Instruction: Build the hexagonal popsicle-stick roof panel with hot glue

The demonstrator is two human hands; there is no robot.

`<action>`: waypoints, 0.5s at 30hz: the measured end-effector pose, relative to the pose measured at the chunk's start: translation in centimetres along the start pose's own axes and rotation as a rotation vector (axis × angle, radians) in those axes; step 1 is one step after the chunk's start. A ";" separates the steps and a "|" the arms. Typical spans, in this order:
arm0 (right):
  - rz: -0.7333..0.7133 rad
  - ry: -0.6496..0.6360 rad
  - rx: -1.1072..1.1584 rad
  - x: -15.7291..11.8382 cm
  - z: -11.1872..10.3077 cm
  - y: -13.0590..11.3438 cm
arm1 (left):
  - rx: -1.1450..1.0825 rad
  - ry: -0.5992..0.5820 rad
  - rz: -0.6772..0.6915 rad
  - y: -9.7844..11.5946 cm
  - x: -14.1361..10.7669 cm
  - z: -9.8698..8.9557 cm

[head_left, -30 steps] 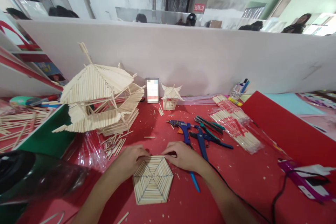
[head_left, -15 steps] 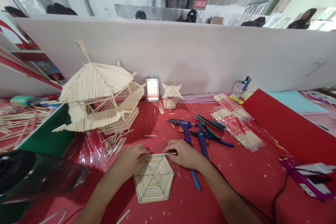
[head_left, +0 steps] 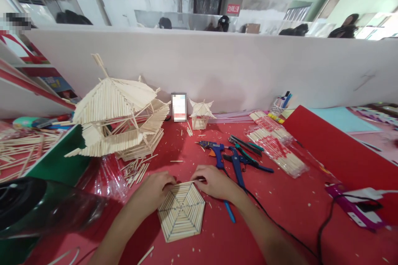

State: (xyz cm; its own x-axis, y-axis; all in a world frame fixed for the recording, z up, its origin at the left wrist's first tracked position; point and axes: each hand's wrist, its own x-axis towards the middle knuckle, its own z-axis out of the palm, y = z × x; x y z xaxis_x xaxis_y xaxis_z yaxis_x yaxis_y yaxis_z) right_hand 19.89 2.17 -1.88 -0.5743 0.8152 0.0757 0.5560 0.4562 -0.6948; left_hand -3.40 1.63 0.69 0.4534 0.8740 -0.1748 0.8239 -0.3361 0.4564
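Note:
A flat hexagonal panel of thin wooden sticks (head_left: pixel 182 215) lies on the red table, with dark lines running from its centre to its corners. At its far edge a wooden stick (head_left: pixel 185 183) spans between my hands. My left hand (head_left: pixel 161 186) has its fingers closed at the left end of that stick, by the panel's far left corner. My right hand (head_left: pixel 209 180) pinches near the right end, thumb and forefinger bent together. The fingertips are partly hidden. A blue pen (head_left: pixel 229 211) lies beside the panel, near my right wrist.
A large stick pavilion (head_left: pixel 115 107) stands at left, a small one (head_left: pixel 202 112) behind. Right of centre lie a glue gun (head_left: pixel 214 149), blue-handled cutters (head_left: pixel 238 165) and pliers (head_left: pixel 248 147). Bagged sticks (head_left: pixel 276 145) lie farther right. A dark bottle (head_left: pixel 46 207) is at near left.
The hexagonal panel has turned slightly counterclockwise under my hands. Both hands keep their hold at its far edge. The whole view has shifted a little.

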 end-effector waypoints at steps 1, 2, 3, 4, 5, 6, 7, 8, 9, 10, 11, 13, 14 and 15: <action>0.000 0.000 -0.008 0.0 0.0 0.0 | -0.004 0.002 -0.003 0.0 0.0 0.0; -0.001 -0.001 -0.016 0.0 -0.1 -0.1 | -0.005 0.002 -0.008 0.0 0.0 -0.1; -0.002 -0.001 -0.022 0.0 -0.1 -0.1 | -0.004 -0.001 -0.013 0.1 0.0 -0.1; -0.002 0.002 -0.026 0.0 -0.1 -0.2 | -0.002 -0.004 -0.019 0.1 0.0 -0.1; 0.000 0.006 -0.030 0.0 -0.1 -0.3 | 0.000 -0.008 -0.023 0.2 0.0 -0.2; 0.003 0.011 -0.034 0.0 -0.1 -0.3 | 0.000 -0.007 -0.029 0.2 0.0 -0.2; 0.009 0.016 -0.038 0.0 0.0 -0.4 | -0.002 -0.007 -0.032 0.2 0.0 -0.2; 0.016 0.022 -0.043 0.0 0.1 -0.4 | -0.005 -0.005 -0.034 0.3 0.0 -0.2; 0.025 0.028 -0.047 0.1 0.2 -0.4 | -0.007 -0.001 -0.036 0.3 0.0 -0.2; 0.035 0.036 -0.052 0.2 0.3 -0.4 | -0.007 0.001 -0.038 0.2 0.1 -0.2; 0.046 0.045 -0.055 0.2 0.5 -0.4 | -0.005 -0.001 -0.042 0.2 0.1 -0.2; 0.061 0.054 -0.060 0.4 0.7 -0.5 | -0.005 -0.013 -0.046 0.1 0.2 -0.2; 0.066 0.055 -0.064 0.5 0.7 -0.5 | -0.010 -0.020 -0.046 0.1 0.2 -0.3; 0.068 0.054 -0.067 0.6 0.7 -0.6 | -0.017 -0.027 -0.044 0.1 0.2 -0.3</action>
State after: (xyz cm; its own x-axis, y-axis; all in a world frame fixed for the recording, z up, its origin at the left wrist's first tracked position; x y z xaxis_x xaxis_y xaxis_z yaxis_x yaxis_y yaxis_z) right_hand 18.83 2.15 -1.94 -0.5012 0.8625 0.0696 0.6330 0.4203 -0.6501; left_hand -3.33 1.93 0.94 0.4261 0.8781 -0.2178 0.8373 -0.2915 0.4626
